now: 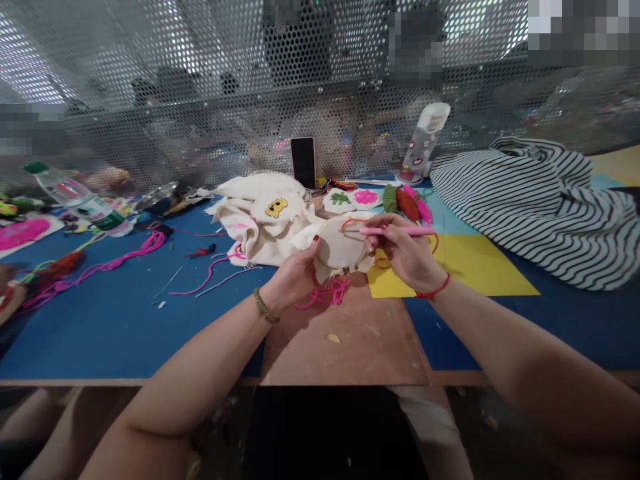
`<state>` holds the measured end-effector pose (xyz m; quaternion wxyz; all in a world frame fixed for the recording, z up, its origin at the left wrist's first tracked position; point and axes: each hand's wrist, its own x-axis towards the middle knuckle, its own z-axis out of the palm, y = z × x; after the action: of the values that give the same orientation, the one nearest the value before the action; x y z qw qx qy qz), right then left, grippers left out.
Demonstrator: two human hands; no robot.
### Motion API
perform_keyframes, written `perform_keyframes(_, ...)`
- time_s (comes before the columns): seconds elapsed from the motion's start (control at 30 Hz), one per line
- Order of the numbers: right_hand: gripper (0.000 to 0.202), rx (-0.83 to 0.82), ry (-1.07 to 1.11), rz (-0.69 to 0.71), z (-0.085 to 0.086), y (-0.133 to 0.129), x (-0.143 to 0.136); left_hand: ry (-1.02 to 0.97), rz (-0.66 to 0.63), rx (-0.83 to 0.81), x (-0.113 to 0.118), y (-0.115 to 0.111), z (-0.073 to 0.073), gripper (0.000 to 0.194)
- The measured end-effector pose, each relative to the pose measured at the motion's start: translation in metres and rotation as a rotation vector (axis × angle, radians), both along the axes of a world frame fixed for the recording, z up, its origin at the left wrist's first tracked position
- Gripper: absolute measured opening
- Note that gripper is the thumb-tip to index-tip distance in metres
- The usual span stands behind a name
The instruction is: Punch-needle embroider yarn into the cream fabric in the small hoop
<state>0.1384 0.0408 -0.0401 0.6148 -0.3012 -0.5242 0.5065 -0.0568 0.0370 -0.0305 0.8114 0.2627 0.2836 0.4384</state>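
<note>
My left hand [299, 275] grips an embroidery hoop [345, 247] by its left side, thumb on the front rim. White cloth is stretched in the hoop, and its metal screw sits at the bottom. Between the fingers of my right hand [407, 250] is a pink punch needle [407, 231], held level with its metal tip over the cloth. Orange yarn [353, 221] loops near the tip and hangs behind my right hand. Beneath the hoop lies bright pink yarn [333, 292].
Crumpled white fabric [260, 233] bearing a yellow embroidered patch lies behind my left hand. A phone [303, 162] leans on the perforated metal screen. A tall bottle [423, 143], yarn skeins [407, 203] and striped cloth [540, 207] are to the right; a plastic bottle [85, 203] is left. Another person's hand [10, 293] shows at far left.
</note>
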Motion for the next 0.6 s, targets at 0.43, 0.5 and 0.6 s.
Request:
perform_keyframes(0.43, 0.043, 0.202, -0.384, 0.077, 0.007, -0.013, 0.001, 0.021, -0.013, 0.002, 0.001, -0.004, 0.009, 0.033)
perform_keyframes(0.5, 0.044, 0.218, -0.382, 0.043, 0.008, -0.014, 0.001, 0.031, -0.009, -0.006, 0.0, -0.004, 0.007, 0.033)
perform_keyframes(0.6, 0.042, 0.244, -0.348, -0.072, 0.008, -0.014, 0.002, 0.051, 0.003, -0.016, -0.003, -0.001, 0.001, 0.034)
